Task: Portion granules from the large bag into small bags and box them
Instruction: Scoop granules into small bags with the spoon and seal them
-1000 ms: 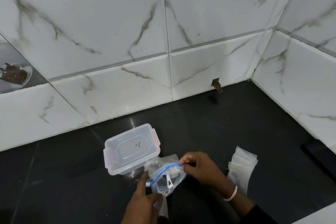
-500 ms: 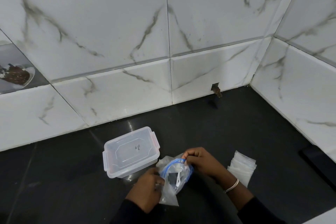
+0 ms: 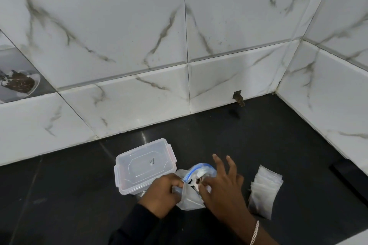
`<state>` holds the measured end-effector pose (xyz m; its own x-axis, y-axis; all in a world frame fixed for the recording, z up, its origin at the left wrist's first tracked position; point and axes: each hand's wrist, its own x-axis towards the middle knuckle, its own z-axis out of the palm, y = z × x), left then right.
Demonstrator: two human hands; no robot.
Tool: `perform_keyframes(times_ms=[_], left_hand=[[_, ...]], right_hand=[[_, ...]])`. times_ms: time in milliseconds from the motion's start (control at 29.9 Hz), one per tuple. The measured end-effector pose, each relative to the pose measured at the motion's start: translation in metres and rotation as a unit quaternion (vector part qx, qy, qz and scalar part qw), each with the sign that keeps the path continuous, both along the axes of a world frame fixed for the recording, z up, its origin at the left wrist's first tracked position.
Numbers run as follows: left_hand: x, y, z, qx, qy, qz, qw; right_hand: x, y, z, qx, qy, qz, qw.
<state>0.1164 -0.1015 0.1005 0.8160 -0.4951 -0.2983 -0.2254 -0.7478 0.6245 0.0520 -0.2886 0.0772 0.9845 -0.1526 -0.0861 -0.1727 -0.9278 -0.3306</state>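
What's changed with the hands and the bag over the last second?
The right hand has let go of the blue zip rim of the large bag; its fingers now spread, thumb and forefinger dipping into the open mouth, whether pinching anything is unclear. The left hand still grips the bag's left edge. The lidded box and stack of small bags stayed put.

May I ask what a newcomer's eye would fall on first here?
At bottom centre, the left hand grips the edge of a zip bag while the right hand, fingers spread, is at its mouth. A lidded clear box stands left of it and a stack of small bags lies right, on the black counter.
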Motion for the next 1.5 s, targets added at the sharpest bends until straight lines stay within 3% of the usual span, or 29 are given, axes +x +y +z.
perform_keyframes(times_ms=[67, 134, 267, 401, 635, 769, 903, 1070, 1170, 1237, 1337, 1505], left_hand=[[0.001, -0.001, 0.002, -0.011, 0.019, 0.010, 1.000], [0.000, -0.003, 0.005, -0.014, 0.028, 0.017, 0.999], [0.001, -0.002, 0.009, -0.005, 0.038, 0.016, 0.999], [0.002, 0.002, 0.008, 0.000, 0.056, 0.020, 0.998], [0.005, 0.007, 0.009, -0.026, 0.079, 0.045, 0.996], [0.005, 0.004, 0.012, -0.033, 0.081, 0.044, 0.995], [0.007, -0.005, 0.025, -0.056, 0.064, 0.035, 0.996], [0.014, -0.034, 0.047, -0.099, 0.032, -0.004, 0.995], [0.017, -0.046, 0.051, -0.097, 0.034, -0.009, 0.995], [0.018, -0.044, 0.051, -0.100, 0.029, -0.004, 0.995], [0.019, -0.031, 0.049, -0.071, -0.005, 0.017, 0.997], [0.010, -0.003, 0.038, -0.012, -0.040, 0.043, 0.998]], right_hand=[[0.007, 0.003, 0.002, 0.012, 0.149, -0.050, 0.987], [0.012, 0.006, -0.003, 0.036, 0.194, -0.069, 0.978], [0.019, 0.008, -0.005, 0.131, 0.201, -0.066, 0.968], [0.023, 0.002, -0.003, 0.155, 0.185, -0.033, 0.970], [0.017, 0.006, -0.001, 0.112, 0.055, -0.011, 0.992], [0.020, 0.005, 0.002, 0.089, 0.035, 0.001, 0.995], [0.023, 0.000, -0.004, 0.074, 0.089, 0.066, 0.991], [0.024, -0.004, 0.003, 0.203, 0.165, 0.036, 0.965], [0.033, -0.009, 0.004, 0.286, 0.257, -0.038, 0.922], [0.034, -0.017, 0.003, 0.340, 0.237, -0.088, 0.906], [0.033, -0.030, 0.001, 0.377, 0.136, -0.137, 0.906], [0.034, -0.044, 0.013, 0.333, 0.072, -0.124, 0.932]])
